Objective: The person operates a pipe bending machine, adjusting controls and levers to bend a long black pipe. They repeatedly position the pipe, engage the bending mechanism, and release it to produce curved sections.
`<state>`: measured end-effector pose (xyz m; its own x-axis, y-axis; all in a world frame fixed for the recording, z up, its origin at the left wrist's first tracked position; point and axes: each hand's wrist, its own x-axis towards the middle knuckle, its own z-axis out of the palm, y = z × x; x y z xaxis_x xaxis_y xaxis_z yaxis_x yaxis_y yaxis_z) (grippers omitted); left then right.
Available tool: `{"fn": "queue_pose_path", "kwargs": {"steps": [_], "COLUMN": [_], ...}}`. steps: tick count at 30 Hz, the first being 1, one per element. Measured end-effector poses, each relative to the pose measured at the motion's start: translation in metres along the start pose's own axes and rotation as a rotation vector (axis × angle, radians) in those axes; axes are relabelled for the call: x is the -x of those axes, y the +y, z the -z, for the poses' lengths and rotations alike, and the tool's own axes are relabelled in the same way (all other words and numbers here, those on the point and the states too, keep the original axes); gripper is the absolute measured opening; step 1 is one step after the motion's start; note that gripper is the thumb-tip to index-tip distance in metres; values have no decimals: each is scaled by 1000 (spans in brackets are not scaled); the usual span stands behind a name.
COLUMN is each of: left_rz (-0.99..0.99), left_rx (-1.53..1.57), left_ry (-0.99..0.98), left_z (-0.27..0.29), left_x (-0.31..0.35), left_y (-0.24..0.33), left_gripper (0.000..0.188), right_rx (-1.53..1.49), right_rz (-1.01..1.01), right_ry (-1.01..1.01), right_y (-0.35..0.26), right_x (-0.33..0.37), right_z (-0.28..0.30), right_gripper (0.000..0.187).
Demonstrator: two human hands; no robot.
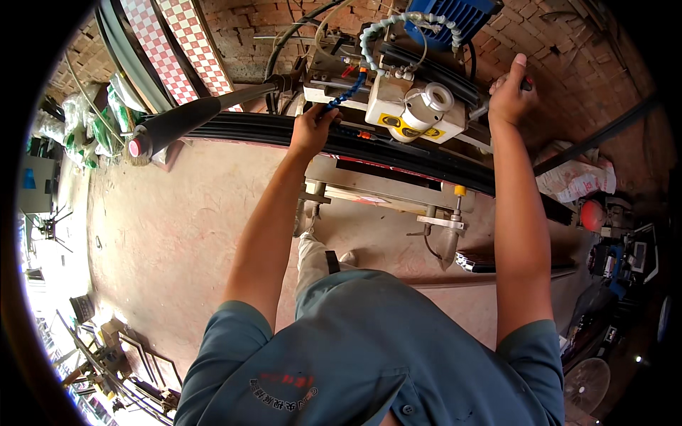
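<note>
My left hand (312, 130) is closed at the lower end of a blue segmented coolant hose (348, 94), just above a long bundle of black profile strips (241, 128). My right hand (511, 94) wraps round a dark handle (526, 84), thumb pointing up; most of the handle is hidden by the fingers. Between my hands sits the machine's white cutting head (389, 99) with a round white cap (438, 96) and a yellow label. A second hose tip with an orange nozzle (366, 135) lies in front of it, near the strips.
A blue motor (449, 20) and a pale segmented hose (366, 42) stand behind the head. Two clamp cylinders (445, 241) hang from the machine's front edge. A black padded bar (177, 126) juts in at left, near checkered boards (188, 42). A white sack (586, 176) lies at right.
</note>
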<state>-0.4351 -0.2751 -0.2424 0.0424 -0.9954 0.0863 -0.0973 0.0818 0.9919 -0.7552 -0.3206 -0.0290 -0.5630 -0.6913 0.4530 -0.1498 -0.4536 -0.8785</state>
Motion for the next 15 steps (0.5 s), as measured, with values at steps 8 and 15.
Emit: {"fn": "queue_pose_path", "kwargs": {"steps": [8, 15], "left_rz": [-21, 38], "left_rx": [-31, -233], "left_ry": [14, 15], "left_z": [1, 0], "left_x": [9, 19], "left_y": [-9, 0], "left_gripper": [38, 35], "right_rx": [-5, 32], "right_rz": [28, 43], "right_ry": [-14, -6], "right_y": [1, 7], "right_x": [0, -3], "right_z": [1, 5], "right_gripper": [53, 52]}}
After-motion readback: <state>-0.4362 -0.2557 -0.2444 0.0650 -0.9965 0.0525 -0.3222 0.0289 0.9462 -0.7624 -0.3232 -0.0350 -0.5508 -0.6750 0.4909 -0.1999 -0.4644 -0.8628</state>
